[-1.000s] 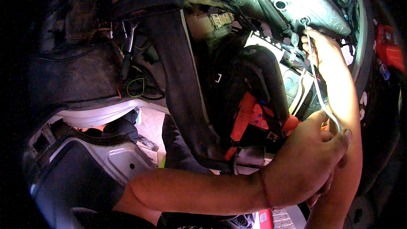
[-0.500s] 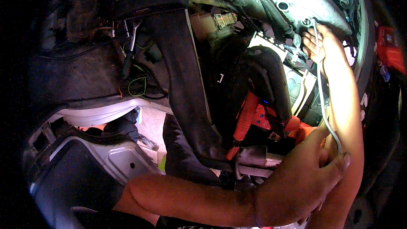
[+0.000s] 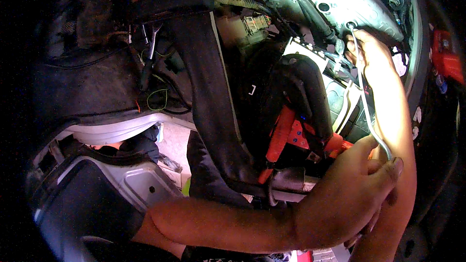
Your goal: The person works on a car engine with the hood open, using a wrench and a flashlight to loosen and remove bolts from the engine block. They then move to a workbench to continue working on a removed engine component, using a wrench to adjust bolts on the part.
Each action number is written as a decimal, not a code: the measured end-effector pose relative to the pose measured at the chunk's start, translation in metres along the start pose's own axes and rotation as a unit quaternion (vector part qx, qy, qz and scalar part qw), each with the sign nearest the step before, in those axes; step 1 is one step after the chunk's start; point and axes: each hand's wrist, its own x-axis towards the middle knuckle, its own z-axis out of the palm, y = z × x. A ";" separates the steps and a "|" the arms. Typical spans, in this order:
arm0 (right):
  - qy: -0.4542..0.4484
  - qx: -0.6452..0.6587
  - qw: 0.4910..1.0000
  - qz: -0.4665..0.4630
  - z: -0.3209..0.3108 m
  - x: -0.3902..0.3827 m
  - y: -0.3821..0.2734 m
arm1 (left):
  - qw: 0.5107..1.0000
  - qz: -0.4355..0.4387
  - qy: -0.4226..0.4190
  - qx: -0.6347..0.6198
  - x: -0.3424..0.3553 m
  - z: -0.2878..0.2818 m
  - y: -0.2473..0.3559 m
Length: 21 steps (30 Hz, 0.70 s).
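My right hand point(image 3: 370, 53) reaches up to a silver metal engine cover point(image 3: 364, 9) and pinches a thin, pale, flexible rod or tube point(image 3: 364, 102). The upper end of this tube sits at a round opening point(image 3: 351, 26) in the cover; how far it enters cannot be seen. My left hand point(image 3: 347, 194) is closed on the tube's lower, ribbed part, with the thumb uppermost, and lies across my right forearm. Some fingertips of my left hand are hidden.
A black curved housing point(image 3: 301, 77) and an orange tool-like object point(image 3: 279, 136) lie left of my arms. A wrench point(image 3: 152, 43) rests among wires. Black trim point(image 3: 201, 82) runs down the middle. A red object point(image 3: 446, 56) is at the far right.
Half a second ago the tube's top was right of the opening; now it is back at it, as one second ago. My left hand dipped, then rose again.
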 end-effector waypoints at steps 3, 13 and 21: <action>0.011 0.007 1.000 0.009 0.002 0.002 0.001 | 1.000 0.023 -0.012 0.010 0.005 -0.002 0.001; -0.017 0.014 1.000 0.013 -0.006 0.019 0.004 | 0.999 0.051 0.003 0.003 0.011 -0.001 -0.004; -0.080 0.004 0.997 0.017 -0.014 0.028 0.005 | 1.000 0.006 -0.017 0.010 0.001 -0.004 -0.001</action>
